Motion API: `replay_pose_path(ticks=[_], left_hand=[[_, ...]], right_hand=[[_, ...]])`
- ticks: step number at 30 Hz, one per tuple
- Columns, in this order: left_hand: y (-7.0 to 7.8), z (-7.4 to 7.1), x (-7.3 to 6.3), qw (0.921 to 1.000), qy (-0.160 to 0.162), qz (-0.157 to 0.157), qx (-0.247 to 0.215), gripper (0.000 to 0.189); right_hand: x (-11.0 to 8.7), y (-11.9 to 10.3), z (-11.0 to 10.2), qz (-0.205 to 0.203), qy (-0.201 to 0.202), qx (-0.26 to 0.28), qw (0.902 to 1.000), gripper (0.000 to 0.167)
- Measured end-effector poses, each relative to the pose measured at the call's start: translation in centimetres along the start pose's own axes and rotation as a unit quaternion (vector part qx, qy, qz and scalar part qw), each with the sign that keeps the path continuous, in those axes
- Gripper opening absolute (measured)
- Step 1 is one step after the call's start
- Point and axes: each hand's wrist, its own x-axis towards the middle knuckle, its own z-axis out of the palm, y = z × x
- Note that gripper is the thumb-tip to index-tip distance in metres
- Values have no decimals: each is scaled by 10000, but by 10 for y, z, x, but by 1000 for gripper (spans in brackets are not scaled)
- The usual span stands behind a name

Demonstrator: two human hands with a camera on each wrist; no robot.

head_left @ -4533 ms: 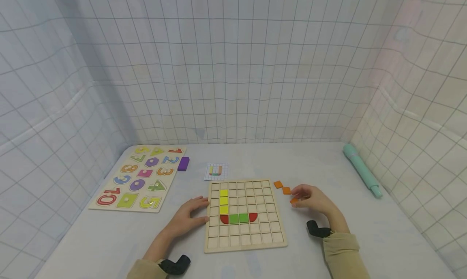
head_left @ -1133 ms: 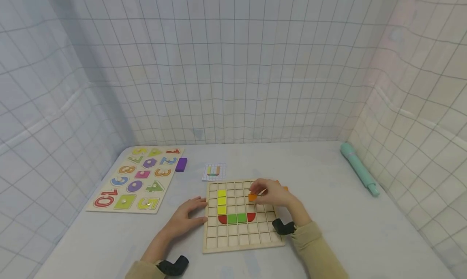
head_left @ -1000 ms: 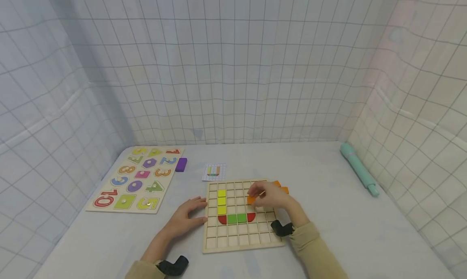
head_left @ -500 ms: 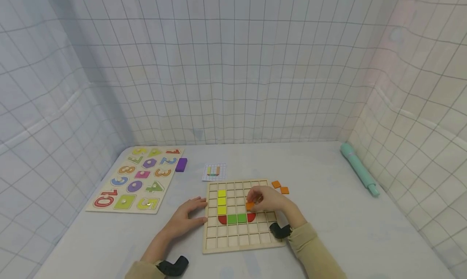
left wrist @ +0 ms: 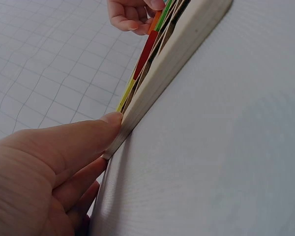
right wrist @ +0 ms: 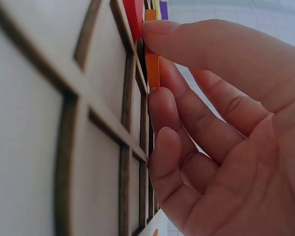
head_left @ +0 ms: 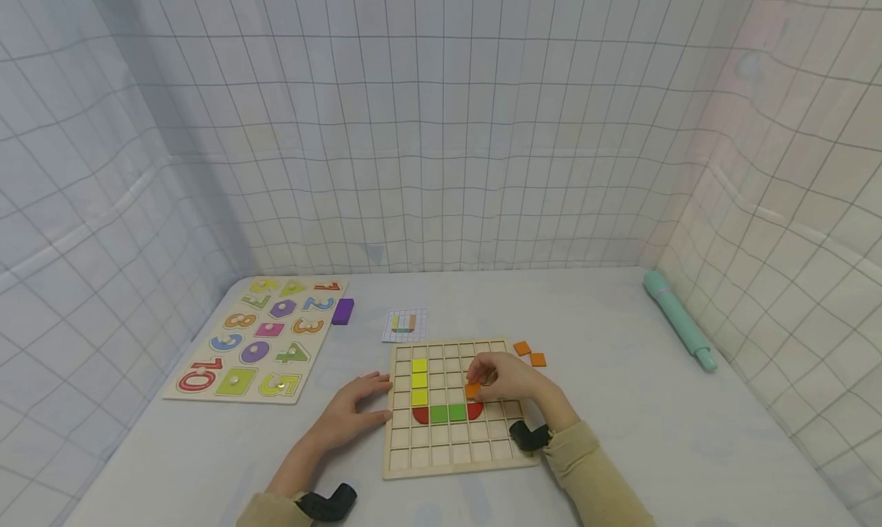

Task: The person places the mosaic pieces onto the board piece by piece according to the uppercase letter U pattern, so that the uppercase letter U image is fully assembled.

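A wooden grid board lies flat before me. My left hand rests at its left edge, thumb and fingertips against the side, as the left wrist view also shows. My right hand pinches an orange square tile between thumb and fingers, in the cell just above the right red quarter-round tile. In the right wrist view the orange tile's edge stands up against the grid ridges. A column of yellow squares, a left red quarter-round and two green squares fill other cells.
Two loose orange tiles lie off the board's upper right corner. A small pattern card is behind the board. A number puzzle board, a purple block and a teal rod-shaped item stand farther out.
My right hand has taken one orange tile from the table at right, carried it left over the board and lowered it into a cell above the red piece. The left hand stays put.
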Motion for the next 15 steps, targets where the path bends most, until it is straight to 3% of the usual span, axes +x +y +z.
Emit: replay_pose_path(ticks=[9, 15], left_hand=[[1, -1, 0, 9999, -17, -112, 47, 48], [0, -1, 0, 10000, -10, 17, 88, 47]], right_hand=[[0, -1, 0, 22, -8, 13, 10000, 24], [-1, -2, -1, -40, -20, 17, 10000, 23]])
